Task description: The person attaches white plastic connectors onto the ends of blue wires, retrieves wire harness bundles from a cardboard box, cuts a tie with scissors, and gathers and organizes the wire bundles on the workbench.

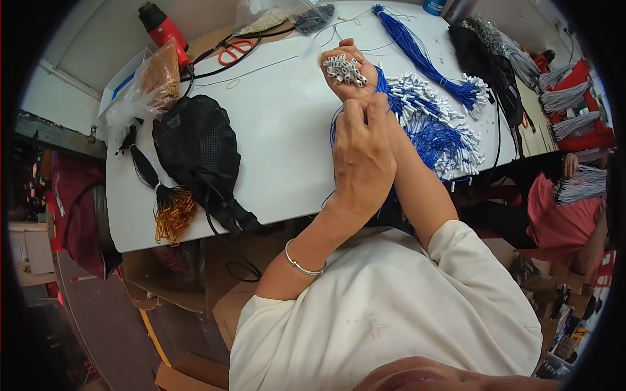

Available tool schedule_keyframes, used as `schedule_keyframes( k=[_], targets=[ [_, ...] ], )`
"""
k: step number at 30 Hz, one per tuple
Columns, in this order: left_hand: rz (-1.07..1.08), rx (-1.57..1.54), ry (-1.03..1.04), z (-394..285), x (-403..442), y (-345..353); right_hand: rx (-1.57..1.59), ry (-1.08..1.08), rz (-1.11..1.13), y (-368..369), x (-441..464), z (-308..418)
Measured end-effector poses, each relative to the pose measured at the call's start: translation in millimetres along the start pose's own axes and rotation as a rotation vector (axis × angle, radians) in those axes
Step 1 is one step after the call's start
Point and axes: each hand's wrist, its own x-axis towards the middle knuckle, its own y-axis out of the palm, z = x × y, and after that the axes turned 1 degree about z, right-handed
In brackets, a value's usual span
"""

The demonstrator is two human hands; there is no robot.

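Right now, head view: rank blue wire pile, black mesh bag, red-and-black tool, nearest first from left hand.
1. Blue wire pile, right of the left hand.
2. Black mesh bag, on its left.
3. Red-and-black tool, far back left.

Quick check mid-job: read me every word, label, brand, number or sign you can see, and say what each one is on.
No text can be read anywhere in this view.
Cream shirt: small, faint chest print, too blurred to read.
Blue container: partly cut off, nothing legible.
Red-and-black heat gun: no lettering can be made out.
White tips in the right hand: no legible markings.
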Motion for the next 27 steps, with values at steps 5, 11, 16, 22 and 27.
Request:
schedule_keyframes(
  k=[5, 11, 16, 22, 27],
  targets=[
    [-0.103, -0.201, -0.007, 11, 6, -4, -0.695, -0.15, -0.016, 8, 7, 4],
    [0.236, -0.548, -0.561, 71, 26, -33, -2.723, 0.226, 0.011, 96, 31, 26],
    [0.433, -0.516, -0.655, 97, 52, -31, -2.799, 0.757, -0.033, 129, 17, 36],
    [0.233, -0.179, -0.441, 95, 26, -8, -3.09, 0.508, 0.437, 98, 2, 81],
    [0.063, 0.066, -0.157, 35, -48, -65, -2.989, -0.088, 0.597, 92, -57, 77]
  ],
)
